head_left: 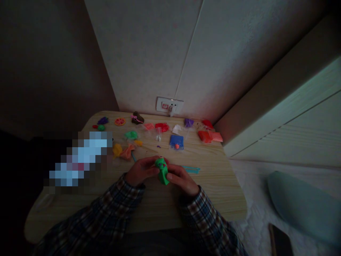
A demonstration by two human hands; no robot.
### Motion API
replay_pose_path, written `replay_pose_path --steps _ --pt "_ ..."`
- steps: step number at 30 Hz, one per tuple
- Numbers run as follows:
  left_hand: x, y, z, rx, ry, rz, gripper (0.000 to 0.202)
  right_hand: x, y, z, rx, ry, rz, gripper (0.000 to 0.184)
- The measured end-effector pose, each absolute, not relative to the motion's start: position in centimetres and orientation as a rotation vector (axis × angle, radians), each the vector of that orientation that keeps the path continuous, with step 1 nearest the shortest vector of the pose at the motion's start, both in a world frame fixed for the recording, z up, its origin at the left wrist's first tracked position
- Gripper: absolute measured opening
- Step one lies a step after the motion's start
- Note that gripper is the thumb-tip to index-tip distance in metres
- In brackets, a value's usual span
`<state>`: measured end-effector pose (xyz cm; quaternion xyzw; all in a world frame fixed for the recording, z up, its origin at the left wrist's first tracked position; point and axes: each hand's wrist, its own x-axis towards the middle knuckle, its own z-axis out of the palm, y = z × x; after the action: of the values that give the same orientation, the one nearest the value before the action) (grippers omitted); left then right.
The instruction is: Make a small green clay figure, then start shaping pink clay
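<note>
As left fingers (152, 172) and right fingers (173, 177) pinch a green figure (163, 174), packets (159, 134) (clear) hold coloured lumps (162, 127).

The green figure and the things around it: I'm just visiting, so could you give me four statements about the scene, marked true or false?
1. The left hand and right hand both hold the green figure. True.
2. The round orange piece lies nearer the person than the blue packet. False: it lies farther off than the blue packet.
3. Turquoise sticks lie beside the right hand. True.
4. The sleeves are plain white. False: the sleeves are plaid.
</note>
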<state>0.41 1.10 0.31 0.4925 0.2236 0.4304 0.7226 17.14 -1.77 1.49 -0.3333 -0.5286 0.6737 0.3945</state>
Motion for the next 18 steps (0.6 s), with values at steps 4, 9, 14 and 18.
replay_pose_path --steps 4,9,14,18 --pt "0.41 1.11 0.57 1.155 0.511 0.995 0.028 17.06 -1.80 1.68 -0.829 -1.379 1.702 0.038" --pt "0.34 1.20 0.38 1.030 0.642 0.998 0.033 17.13 -1.78 2.12 -0.798 -1.472 1.631 0.041" --pt "0.50 1.24 0.60 0.865 0.686 1.004 0.035 17.59 -1.66 2.24 -0.903 -1.512 1.334 0.041" --pt "0.68 1.19 0.93 0.820 0.685 1.024 0.034 17.59 -1.68 1.90 -0.964 -1.497 1.267 0.032"
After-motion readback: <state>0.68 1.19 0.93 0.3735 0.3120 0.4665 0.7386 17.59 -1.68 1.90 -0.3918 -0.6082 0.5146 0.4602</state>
